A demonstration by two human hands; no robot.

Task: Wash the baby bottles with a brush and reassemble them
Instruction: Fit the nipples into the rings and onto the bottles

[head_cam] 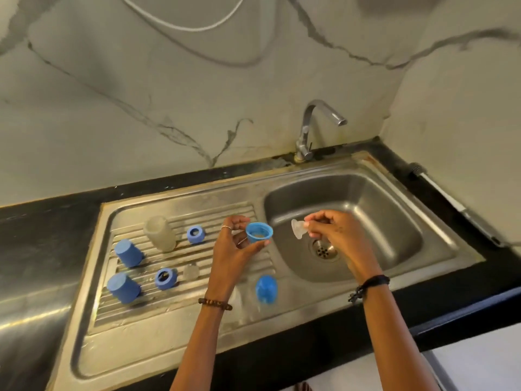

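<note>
Over the sink (394, 193), left hand (234, 249) grips blue ring (258, 232); right hand (332, 230) pinches clear nipple (297, 229).

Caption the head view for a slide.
Over the sink, left hand holds a blue ring, right hand pinches a clear teat.

A blue collar ring (259, 232) is held open side up beside a clear silicone teat (298, 228), pinched over the basin. On the drainboard are set an inverted frosted bottle (160, 233), two blue caps (124, 270), two blue rings (180, 253), a second teat (191, 272) and a blue-capped bottle (266, 289).
</note>
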